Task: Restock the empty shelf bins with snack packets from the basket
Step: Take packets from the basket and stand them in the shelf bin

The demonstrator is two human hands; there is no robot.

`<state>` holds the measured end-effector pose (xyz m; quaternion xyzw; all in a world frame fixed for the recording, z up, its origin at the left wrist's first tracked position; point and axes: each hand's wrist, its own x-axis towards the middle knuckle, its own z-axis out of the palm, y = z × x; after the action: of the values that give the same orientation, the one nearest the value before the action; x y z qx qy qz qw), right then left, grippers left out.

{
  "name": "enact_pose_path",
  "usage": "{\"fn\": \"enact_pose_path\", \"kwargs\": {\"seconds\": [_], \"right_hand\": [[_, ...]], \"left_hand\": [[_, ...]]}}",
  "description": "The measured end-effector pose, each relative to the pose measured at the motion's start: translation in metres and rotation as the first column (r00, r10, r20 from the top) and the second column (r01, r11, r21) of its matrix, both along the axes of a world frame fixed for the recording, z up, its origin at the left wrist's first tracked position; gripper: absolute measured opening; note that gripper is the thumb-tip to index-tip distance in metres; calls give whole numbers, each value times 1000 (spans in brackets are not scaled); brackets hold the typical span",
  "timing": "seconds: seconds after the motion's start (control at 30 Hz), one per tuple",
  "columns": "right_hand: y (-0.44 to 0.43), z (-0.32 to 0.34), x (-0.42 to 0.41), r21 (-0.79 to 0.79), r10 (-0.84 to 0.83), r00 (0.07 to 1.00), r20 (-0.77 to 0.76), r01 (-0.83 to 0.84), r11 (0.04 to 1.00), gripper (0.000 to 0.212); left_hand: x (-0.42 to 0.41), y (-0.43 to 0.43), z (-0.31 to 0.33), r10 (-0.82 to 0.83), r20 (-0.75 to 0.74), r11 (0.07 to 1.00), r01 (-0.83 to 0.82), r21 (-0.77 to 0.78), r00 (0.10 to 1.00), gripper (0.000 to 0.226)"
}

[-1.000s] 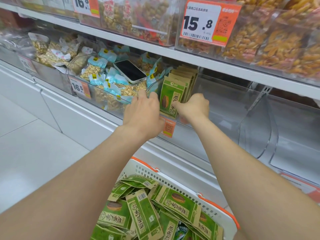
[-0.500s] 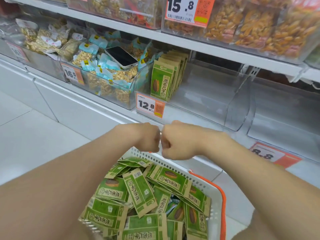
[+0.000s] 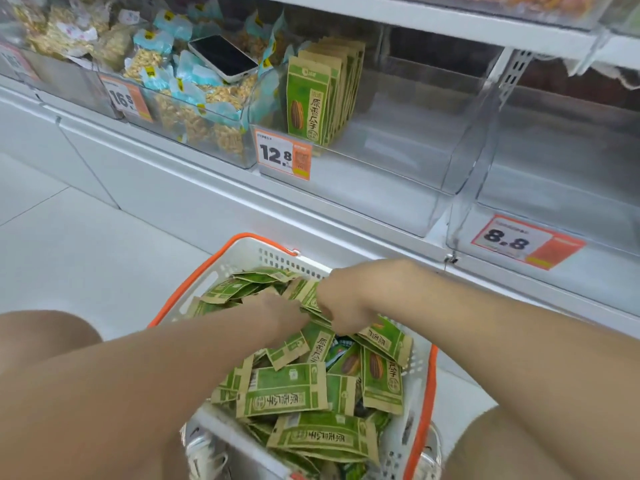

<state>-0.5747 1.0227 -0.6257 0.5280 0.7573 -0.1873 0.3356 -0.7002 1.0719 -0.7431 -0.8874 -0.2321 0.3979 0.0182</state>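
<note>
Both hands were found down in the basket (image 3: 277, 258), placed close below the shelf bin (image 3: 381, 174) so that reaches were kept short. The right hand (image 3: 343, 303) was curled round a bunch of snack packets (image 3: 287, 393) from the loose heap; the left hand (image 3: 277, 313) was pushed in beside it, its fingers buried, the grip not determinable. An upright row (image 3: 308, 98) was stood at the bin's left end, the remainder being unfilled.

Green snack pkts (image 3: 282, 393) heaped in white basket (image 3: 242, 258), bin (image 3: 398, 161) part-filled.
</note>
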Motion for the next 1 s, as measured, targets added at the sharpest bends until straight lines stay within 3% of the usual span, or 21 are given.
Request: {"fn": "enact_pose_path", "kwargs": {"seconds": [0.07, 0.17, 0.33, 0.63, 0.7, 0.77, 0.87, 0.93, 1.0], "right_hand": [[1, 5, 0, 19, -1, 999, -44, 2, 1000, 20], [2, 9, 2, 58, -2, 997, -71, 6, 998, 41], [4, 8, 3, 63, 10, 997, -76, -5, 998, 40], [2, 16, 1, 58, 10, 997, -73, -6, 998, 33], [3, 22, 4, 64, 4, 996, -85, 2, 998, 23], [4, 30, 10, 80, -4, 994, -113, 13, 997, 21], [6, 44, 26, 123, -39, 980, -193, 63, 990, 20], [6, 53, 36, 146, -75, 963, -258, 116, 982, 36], [5, 59, 44, 198, -85, 939, -334, 158, 967, 51]], "left_hand": [[-1, 1, -1, -54, 48, 998, 52, 42, 997, 60], [-3, 3, -6, -110, 35, 992, 108, 60, 993, 57], [-9, 8, -11, -176, 37, 984, 174, 42, 984, 70], [-4, 15, -15, -307, 114, 948, 293, 127, 945, 34], [2, 22, 0, -179, 148, 984, 173, 49, 973, 23], [7, 34, 19, 87, 245, 988, -53, -144, 966, 15], [5, 56, 56, 338, 320, 899, -204, -387, 885, 22], [0, 67, 81, 454, 372, 827, -228, -514, 810, 18], [-3, 69, 105, 649, 366, 664, -262, -700, 666, 14]]}}
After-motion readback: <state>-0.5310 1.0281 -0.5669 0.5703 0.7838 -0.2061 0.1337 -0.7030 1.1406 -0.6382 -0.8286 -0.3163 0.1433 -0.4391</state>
